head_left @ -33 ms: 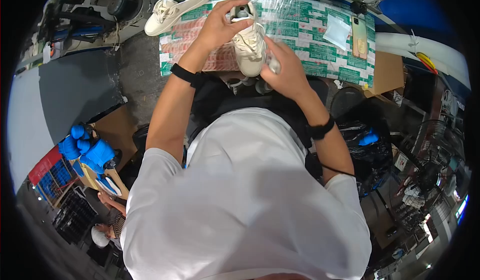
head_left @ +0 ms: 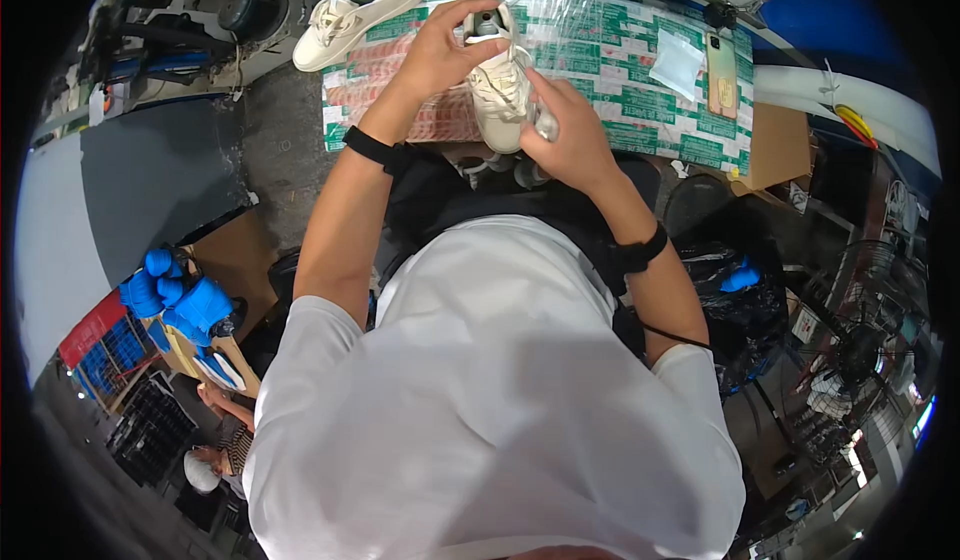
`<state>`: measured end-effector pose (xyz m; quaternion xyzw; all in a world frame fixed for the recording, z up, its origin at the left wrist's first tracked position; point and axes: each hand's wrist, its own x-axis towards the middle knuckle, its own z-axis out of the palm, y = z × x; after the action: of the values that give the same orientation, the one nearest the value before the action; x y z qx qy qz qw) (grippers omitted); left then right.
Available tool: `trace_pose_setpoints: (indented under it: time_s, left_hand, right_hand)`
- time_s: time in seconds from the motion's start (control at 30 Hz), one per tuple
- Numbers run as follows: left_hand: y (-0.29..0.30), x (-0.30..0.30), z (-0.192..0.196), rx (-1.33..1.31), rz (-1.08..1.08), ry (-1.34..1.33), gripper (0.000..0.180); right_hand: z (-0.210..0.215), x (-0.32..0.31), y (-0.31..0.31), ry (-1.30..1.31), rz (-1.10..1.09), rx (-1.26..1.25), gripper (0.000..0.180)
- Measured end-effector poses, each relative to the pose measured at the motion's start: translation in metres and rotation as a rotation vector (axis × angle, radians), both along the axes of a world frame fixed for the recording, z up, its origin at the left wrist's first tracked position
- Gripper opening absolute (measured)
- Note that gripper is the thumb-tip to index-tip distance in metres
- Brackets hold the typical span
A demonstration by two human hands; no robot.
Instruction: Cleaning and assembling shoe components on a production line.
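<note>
Cream-white, the laced low-top sneaker (head_left: pixel 500 85) is held up just over the near edge of the green-and-red printed, plastic-covered table (head_left: pixel 620 70). The left hand (head_left: pixel 440 55) pinches its heel collar, while the right hand (head_left: pixel 565 130) is closed round the toe side. Its laces look threaded, so the handling seems well along, and the matching cream sneaker (head_left: pixel 355 15) lies untouched on the table's far left corner.

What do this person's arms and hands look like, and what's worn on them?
Both forearms are bare, no gloves on the left hand or right hand. Each wrist has a black band: left band, right band. Short white T-shirt sleeves cover the upper arms.
</note>
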<state>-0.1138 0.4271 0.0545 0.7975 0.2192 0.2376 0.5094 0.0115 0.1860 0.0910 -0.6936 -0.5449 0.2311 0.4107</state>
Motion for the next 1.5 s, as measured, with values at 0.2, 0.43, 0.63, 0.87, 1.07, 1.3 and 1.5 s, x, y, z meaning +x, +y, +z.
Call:
trace_pose_setpoints:
  time_s: [0.2, 0.43, 0.63, 0.87, 1.07, 1.3, 1.5]
  left_hand:
    - [-0.003, 0.001, -0.001, -0.052, 0.038, 0.031, 0.061]
    - [0.0, 0.005, 0.001, 0.022, 0.022, 0.043, 0.062]
    - [0.009, 0.003, -0.01, 0.074, -0.003, 0.04, 0.062]
    - [0.007, 0.008, -0.004, 0.02, 0.016, 0.028, 0.063]
    - [0.007, 0.008, -0.01, 0.054, 0.017, 0.035, 0.065]
    - [0.002, 0.008, 0.004, -0.169, 0.049, 0.137, 0.064]
    - [0.009, 0.008, -0.017, 0.077, -0.003, -0.009, 0.062]
  right_hand:
    - [0.007, -0.009, -0.003, -0.255, 0.009, -0.008, 0.072]
    - [0.038, -0.022, -0.027, -0.357, 0.088, -0.111, 0.072]
    - [0.021, -0.014, -0.026, -0.42, 0.099, -0.099, 0.077]
    - [0.045, -0.023, -0.011, -0.303, 0.085, -0.031, 0.077]
    - [0.01, -0.033, 0.031, -0.359, 0.063, 0.013, 0.075]
    - [0.03, -0.049, 0.028, -0.008, -0.022, -0.123, 0.07]
    - [0.03, -0.025, -0.024, -0.143, 0.107, -0.121, 0.072]
